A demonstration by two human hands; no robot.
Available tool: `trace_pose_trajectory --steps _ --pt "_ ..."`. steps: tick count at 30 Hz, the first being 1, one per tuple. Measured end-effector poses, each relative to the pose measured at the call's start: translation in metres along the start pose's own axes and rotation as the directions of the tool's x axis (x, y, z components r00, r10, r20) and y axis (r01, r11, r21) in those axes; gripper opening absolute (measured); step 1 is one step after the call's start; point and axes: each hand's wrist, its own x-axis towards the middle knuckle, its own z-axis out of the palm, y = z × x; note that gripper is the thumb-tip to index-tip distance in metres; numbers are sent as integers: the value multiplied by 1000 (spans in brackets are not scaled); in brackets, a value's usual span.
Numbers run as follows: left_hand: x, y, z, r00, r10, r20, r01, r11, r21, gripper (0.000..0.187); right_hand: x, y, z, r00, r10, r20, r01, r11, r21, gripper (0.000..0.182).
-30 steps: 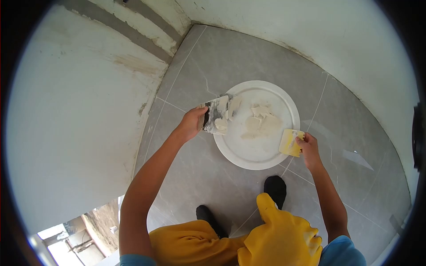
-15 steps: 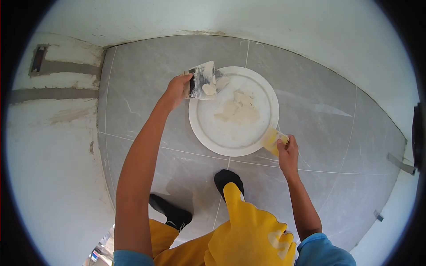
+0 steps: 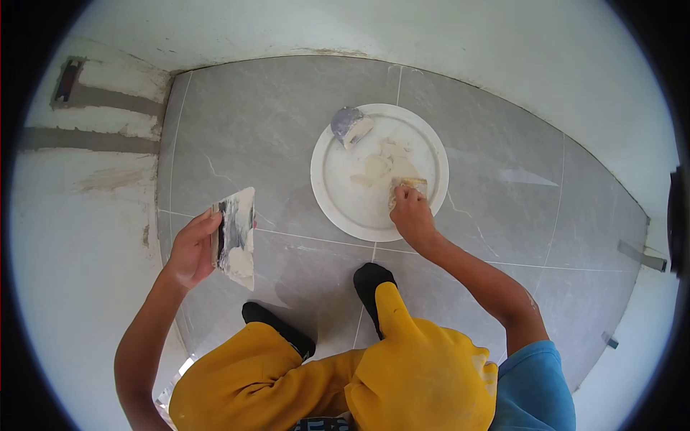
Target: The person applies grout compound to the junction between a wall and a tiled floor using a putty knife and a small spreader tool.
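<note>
My left hand (image 3: 190, 250) holds a wide putty trowel (image 3: 236, 237) smeared with white putty, low on the left and away from the plate. My right hand (image 3: 411, 214) grips a small yellow scraper (image 3: 410, 186) whose edge presses into the pale putty (image 3: 379, 169) heaped on a round white plate (image 3: 336, 201) lying on the grey tiled floor. A small metal putty knife (image 3: 349, 123) rests on the plate's far rim.
White walls close in on the left and behind the plate, with a patched grey chase (image 3: 86, 140) in the left wall. My black shoes (image 3: 369, 280) and yellow trousers (image 3: 402, 373) fill the foreground. A grey strip (image 3: 640, 256) lies at the right floor edge.
My left hand has pulled the trowel off the plate's far rim, down and to the left. My right hand moved the yellow scraper from the plate's near right edge into the putty.
</note>
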Motion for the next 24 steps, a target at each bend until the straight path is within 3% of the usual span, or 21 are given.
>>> trace_pose_trajectory --steps 1,3,5,6,7,9,11,12,13,15,16,17,18,21,23,24 --pt "-15 -4 -4 997 79 -2 -79 996 -43 40 -5 -3 -4 997 -69 15 69 997 -15 7" --pt "-40 -20 -21 984 179 0 -178 979 -103 38 0 4 -21 997 -49 58 47 999 22 6" --pt "-54 -49 -52 949 296 -109 -315 903 -292 41 15 21 -51 964 8 264 -68 973 220 4" --pt "-58 -64 -70 941 320 -112 -339 871 -356 41 22 27 -59 977 78 200 -126 961 244 5" --pt "-59 -75 -83 938 329 -110 -346 859 -378 41 32 28 -55 984 178 -6 -172 959 224 5" --pt "-58 -91 -104 922 348 -171 -387 794 -470 41 44 21 -30 967 146 -207 -122 985 124 3" --pt "-51 -92 -118 914 361 -184 -405 783 -472 37 27 -3 7 992 84 -96 -90 994 -60 4" --pt "-50 -95 -124 906 360 -221 -422 780 -462 34 23 -7 -13 997 49 55 -49 999 4 5" --pt "-49 -101 -131 903 362 -232 -430 760 -488 34 28 -5 -34 998 28 60 -27 999 -21 5" --pt "-37 -107 -146 879 435 -196 -474 743 -474 36 32 3 -63 943 91 320 -111 993 46 9" --pt "-33 -116 -153 871 408 -276 -492 707 -508 37 46 1 -61 970 149 193 -156 988 21 14" --pt "-29 -125 -160 864 435 -253 -500 690 -524 37 50 7 -34 980 190 56 -192 981 40 20" --pt "-28 -129 -159 864 414 -288 -503 659 -559 37 43 6 -2 990 126 61 -126 992 -7 29" --pt "-26 -146 -171 873 384 -301 -486 632 -603 30 43 9 -41 961 16 277 -16 1000 -4 22" --pt "-32 -144 -171 889 334 -312 -457 625 -633 27 53 31 -78 915 37 402 8 994 -109 22" --pt "-34 -142 -173 884 335 -325 -467 615 -635 27 60 37 -90 933 99 346 -77 994 -77 21"
